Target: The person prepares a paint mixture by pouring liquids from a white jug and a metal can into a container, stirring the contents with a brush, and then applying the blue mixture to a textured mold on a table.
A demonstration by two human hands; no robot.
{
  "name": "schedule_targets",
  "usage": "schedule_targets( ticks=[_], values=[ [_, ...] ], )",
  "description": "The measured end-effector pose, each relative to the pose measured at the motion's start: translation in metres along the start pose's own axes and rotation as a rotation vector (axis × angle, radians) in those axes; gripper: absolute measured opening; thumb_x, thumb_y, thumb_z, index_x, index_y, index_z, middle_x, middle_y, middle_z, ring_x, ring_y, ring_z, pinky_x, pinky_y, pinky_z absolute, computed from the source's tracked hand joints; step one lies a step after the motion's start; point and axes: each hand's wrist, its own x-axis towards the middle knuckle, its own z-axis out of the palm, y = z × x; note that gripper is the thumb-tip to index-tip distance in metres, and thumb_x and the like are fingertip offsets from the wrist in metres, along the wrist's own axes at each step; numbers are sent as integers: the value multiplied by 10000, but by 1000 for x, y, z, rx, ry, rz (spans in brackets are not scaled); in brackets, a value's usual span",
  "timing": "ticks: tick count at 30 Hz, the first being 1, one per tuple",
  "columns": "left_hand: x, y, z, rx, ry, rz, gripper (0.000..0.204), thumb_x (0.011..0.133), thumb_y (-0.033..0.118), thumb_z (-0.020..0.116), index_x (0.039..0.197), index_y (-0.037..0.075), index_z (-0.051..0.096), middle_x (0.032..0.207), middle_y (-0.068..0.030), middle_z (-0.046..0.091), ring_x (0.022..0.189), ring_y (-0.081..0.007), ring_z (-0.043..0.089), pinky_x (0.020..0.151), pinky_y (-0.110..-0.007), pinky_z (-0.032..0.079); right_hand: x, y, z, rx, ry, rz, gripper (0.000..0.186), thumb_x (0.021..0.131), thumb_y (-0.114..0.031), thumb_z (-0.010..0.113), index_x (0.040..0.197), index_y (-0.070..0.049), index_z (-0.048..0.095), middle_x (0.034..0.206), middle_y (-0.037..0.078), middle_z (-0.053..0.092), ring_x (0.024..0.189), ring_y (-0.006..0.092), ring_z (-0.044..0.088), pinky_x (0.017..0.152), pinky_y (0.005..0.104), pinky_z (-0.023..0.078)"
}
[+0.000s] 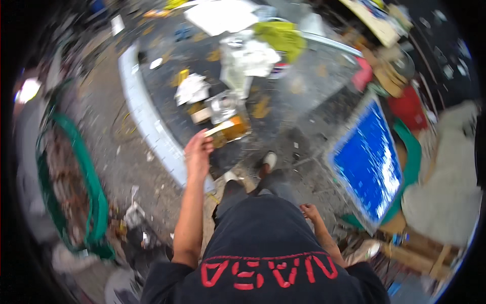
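Observation:
My left hand is closed on the end of a pale, thin stick, possibly a brush handle. The stick's far end reaches over a container of amber-coloured stuff near the dark table's edge. Beside that container sit a clear, shiny container and a small tan block. Close to my right side hangs my right hand, blurred and apart from any object I can make out. Its fingers look curled, but their state is unclear.
Crumpled white papers and a yellow-green cloth lie on the dark table. A framed blue panel leans at the right. A green hoop-like band stands at the left. Debris litters the floor.

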Motion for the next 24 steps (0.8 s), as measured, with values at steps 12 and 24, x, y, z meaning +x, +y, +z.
schedule_targets(
  ticks=[12, 24],
  values=[
    [8, 5, -22, -237, -16, -77, 355, 994, 267, 629, 1165, -43, 595, 1012, -90, 666, 771, -85, 569, 646, -189, 502, 1, -6, 20, 141, 42, -27, 506, 866, -404, 703, 1142, 19, 661, 926, 137, 708, 752, 239, 711, 604, 398, 620],
    [4, 21, -21, 109, -33, 147, 409, 988, 158, 628, 1333, -37, 527, 1146, -129, 660, 859, -102, 600, 771, -214, 511, -42, 26, 32, 202, 68, -66, 503, 879, -437, 690, 1089, 20, 682, 842, 114, 669, 714, 204, 691, 610, 349, 606]
  ],
)
